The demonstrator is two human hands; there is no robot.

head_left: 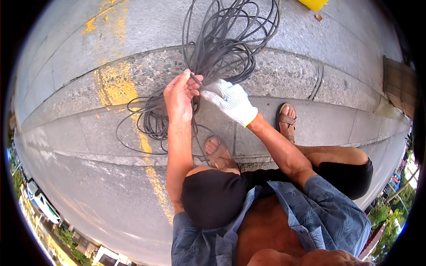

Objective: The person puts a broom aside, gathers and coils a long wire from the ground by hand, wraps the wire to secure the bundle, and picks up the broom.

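A large tangle of thin black cable (230, 42) fans out over the pavement in front of me, its loops drawn together near my hands. My left hand (179, 94) is bare, its fingers curled and pinching a strand beside the gathered part. On my right hand (230, 101) is a white dotted work glove; it closes around the gathered strands, and its fingertips are partly hidden by the cable. More coils of the same cable (155, 122) lie below and to the left, partly behind my left wrist.
Sandalled feet (217, 150) stand on the paving just below the coils. A rough stone kerb strip (284, 73) crosses the ground, with worn yellow paint (117, 82) at left. A yellow object (313, 3) shows at the top edge. A parked car (42, 201) is far left.
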